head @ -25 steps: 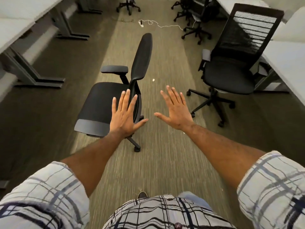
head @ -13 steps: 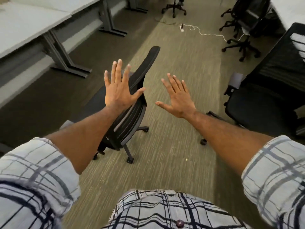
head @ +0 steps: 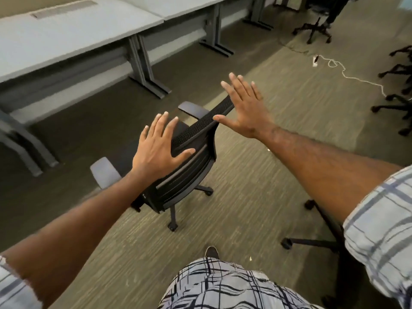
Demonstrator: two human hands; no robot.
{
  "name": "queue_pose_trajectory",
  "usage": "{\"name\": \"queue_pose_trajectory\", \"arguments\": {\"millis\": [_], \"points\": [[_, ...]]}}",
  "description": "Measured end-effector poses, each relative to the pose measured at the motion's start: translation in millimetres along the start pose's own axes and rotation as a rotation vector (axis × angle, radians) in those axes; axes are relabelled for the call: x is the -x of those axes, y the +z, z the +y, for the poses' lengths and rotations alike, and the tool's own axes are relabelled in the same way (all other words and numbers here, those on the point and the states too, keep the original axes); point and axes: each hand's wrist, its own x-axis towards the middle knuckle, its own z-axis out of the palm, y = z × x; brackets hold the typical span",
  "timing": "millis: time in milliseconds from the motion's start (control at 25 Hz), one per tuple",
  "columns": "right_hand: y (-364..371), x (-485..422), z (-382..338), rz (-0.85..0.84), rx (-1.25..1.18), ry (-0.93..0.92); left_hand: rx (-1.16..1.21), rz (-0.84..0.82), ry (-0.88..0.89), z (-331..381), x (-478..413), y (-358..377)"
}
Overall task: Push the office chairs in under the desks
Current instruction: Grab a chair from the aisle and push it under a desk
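Chair (head: 187, 159) mid-frame, well apart from desk (head: 73, 39) at upper left. Left hand (head: 159, 148) splayed flat, apparently touching backrest; right hand (head: 245, 108) open at top edge. Push evenly, aim between desk legs.

Mount: head-worn, single wide-angle view.
Facing: forward and down, onto carpet (head: 256, 179).
Range: close above both outstretched forearms.
Shared coverage: none.

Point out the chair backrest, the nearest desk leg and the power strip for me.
Backrest (head: 191, 161): head view, on its black rear panel.
Desk leg (head: 142, 63): head view, on the grey upright.
Power strip (head: 315, 60): head view, on its white body.
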Motion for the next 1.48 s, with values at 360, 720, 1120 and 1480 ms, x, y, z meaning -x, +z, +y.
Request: {"name": "queue_pose_trajectory", "arguments": {"millis": [360,720,1120,1480], "points": [[56.0,-86.9,49.7,-0.176,-0.106,-0.204,0.014,-0.115,-0.253,14.7,-1.5,2.5],[78.4,-150.0,66.9,-0.237,-0.023,-0.527,-0.098,-0.255,-0.54,18.5,-32.7,-1.4],[102.6,-233.7,54.6,-0.194,-0.07,-0.694,-0.136,-0.175,-0.75,-6.7,-69.2,5.6],[153.3,-357.6,-9.7,-0.171,-0.138,-0.724,-0.08,-0.116,-0.731,-122.5,-123.8,-11.3]]}}
